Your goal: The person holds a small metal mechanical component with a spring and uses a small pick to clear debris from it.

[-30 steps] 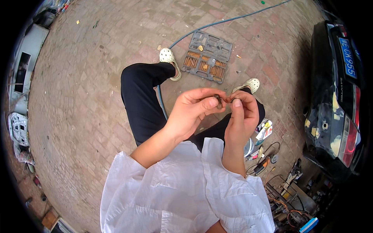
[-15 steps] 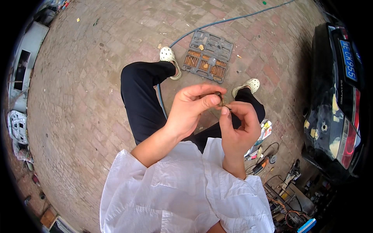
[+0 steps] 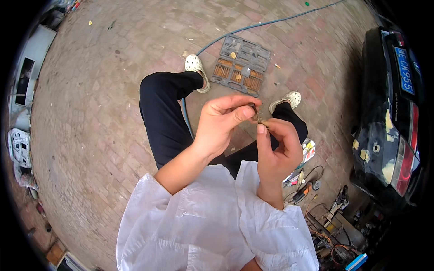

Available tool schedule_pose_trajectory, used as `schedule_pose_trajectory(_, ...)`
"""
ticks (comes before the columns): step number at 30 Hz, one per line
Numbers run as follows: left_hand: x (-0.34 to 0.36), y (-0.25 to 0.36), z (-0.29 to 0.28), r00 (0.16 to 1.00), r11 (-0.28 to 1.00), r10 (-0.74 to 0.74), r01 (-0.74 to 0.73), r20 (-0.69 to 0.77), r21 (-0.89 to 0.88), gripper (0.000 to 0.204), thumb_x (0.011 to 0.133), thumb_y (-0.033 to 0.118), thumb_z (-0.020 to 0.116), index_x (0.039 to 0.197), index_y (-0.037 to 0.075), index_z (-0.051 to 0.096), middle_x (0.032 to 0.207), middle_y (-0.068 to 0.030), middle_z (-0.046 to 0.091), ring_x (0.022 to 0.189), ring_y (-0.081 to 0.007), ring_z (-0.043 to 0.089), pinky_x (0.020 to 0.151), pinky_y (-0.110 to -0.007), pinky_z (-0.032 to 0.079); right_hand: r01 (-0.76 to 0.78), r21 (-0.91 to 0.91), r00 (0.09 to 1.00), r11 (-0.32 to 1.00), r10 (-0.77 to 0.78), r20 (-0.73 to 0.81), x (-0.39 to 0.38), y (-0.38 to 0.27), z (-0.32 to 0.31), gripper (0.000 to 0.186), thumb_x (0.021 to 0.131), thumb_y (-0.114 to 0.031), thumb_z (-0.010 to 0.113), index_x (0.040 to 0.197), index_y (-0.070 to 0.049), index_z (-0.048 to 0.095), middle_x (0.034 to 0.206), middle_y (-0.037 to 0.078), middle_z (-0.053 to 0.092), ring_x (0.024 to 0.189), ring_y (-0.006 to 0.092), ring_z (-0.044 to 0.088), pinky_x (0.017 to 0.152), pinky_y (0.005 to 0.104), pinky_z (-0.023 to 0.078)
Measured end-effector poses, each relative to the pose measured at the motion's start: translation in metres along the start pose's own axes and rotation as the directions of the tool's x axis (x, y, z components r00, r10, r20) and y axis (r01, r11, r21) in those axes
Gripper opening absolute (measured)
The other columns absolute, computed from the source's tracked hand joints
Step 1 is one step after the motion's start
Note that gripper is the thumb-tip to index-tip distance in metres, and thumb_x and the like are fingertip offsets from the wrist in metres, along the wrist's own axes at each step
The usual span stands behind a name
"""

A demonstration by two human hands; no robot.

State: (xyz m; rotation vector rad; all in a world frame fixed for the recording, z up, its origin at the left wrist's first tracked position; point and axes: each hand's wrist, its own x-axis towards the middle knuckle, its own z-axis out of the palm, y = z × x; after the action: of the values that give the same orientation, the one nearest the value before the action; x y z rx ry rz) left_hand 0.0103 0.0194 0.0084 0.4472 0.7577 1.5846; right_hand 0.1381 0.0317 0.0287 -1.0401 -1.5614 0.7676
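Observation:
My left hand (image 3: 224, 119) is closed, pinching a small dark metal piece (image 3: 253, 109) between thumb and forefinger. Facing it, my right hand (image 3: 281, 143) is closed too, thumb and forefinger pressed together at the lower end of the same piece or a second one joined to it; I cannot tell which. The piece looks thin and curved, brownish, too small to name. Both hands are held in front of my lap. Beyond them an opened grey plastic case (image 3: 244, 45) lies on the ground, its near half filled with rows of brown, rusty-looking bits (image 3: 253, 81).
A blue hose (image 3: 266, 22) crosses the brick paving (image 3: 104, 90) behind the case and passes by my left leg. At right stands a dark car's rear (image 3: 384, 122) with filler patches. Cables, an orange-and-black power tool (image 3: 302, 193) and metal parts lie at lower right.
My hands have hardly moved; the small piece between them is tilted slightly differently. The whole view has shifted a touch.

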Motion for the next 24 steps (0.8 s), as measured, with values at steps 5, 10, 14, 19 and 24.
schedule_pose_trajectory(5,0.0,0.0015,0.001,1.0,1.0,-0.027,0.027,0.013,-0.015,0.022,0.084,0.009,0.069,0.103,-0.002,0.067,0.094,-0.006,0.065,0.082,-0.0127,0.061,0.075,-0.025,0.049,0.0,-0.025,1.0,1.0,0.0,-0.007,0.0048,-0.0014,-0.0011,0.016,0.072,0.004,0.073,0.085,-0.001,0.066,0.08,0.009,0.064,0.071,0.0197,0.061,0.065,0.0269,0.047)
schedule_pose_trajectory(10,0.0017,-0.0027,-0.0037,0.999,0.999,0.037,-0.037,0.023,0.034,0.023,0.082,0.006,0.07,0.103,-0.002,0.067,0.094,-0.0064,0.064,0.083,-0.0139,0.062,0.076,-0.026,0.05,0.032,-0.074,0.999,0.997,-0.032,0.008,0.0053,0.0,-0.0001,0.017,0.071,0.005,0.071,0.085,-0.001,0.066,0.083,0.01,0.066,0.072,0.02,0.061,0.065,0.0274,0.048)
schedule_pose_trajectory(14,0.0008,-0.0036,-0.0015,0.993,0.978,0.117,-0.121,0.033,0.169,0.022,0.081,0.004,0.07,0.101,-0.003,0.067,0.094,-0.0068,0.062,0.084,-0.0152,0.062,0.077,-0.026,0.05,0.046,-0.118,0.999,0.992,-0.043,0.027,0.0053,-0.0016,0.0012,0.016,0.071,0.005,0.07,0.085,-0.001,0.065,0.086,0.011,0.067,0.073,0.0202,0.063,0.066,0.0274,0.049)
schedule_pose_trajectory(19,0.0016,-0.0076,-0.0041,0.989,0.972,0.141,-0.147,0.045,0.183,0.018,0.082,-0.002,0.068,0.1,-0.003,0.069,0.095,-0.0071,0.063,0.089,-0.015,0.062,0.08,-0.027,0.049,-0.033,-0.043,0.999,0.999,0.033,0.007,0.0017,-0.0053,0.0056,0.015,0.071,0.005,0.07,0.084,-0.001,0.065,0.088,0.012,0.068,0.074,0.0183,0.064,0.065,0.0257,0.05)
schedule_pose_trajectory(24,0.0016,-0.0064,-0.002,0.994,0.978,0.089,-0.098,0.057,0.183,0.021,0.081,0.002,0.07,0.1,-0.004,0.068,0.091,-0.0054,0.06,0.086,-0.0141,0.059,0.077,-0.027,0.048,-0.048,-0.004,0.998,0.999,0.048,-0.028,0.0013,-0.0028,0.0066,0.014,0.072,0.005,0.07,0.084,0.0,0.065,0.088,0.011,0.068,0.074,0.0177,0.063,0.065,0.0249,0.051)
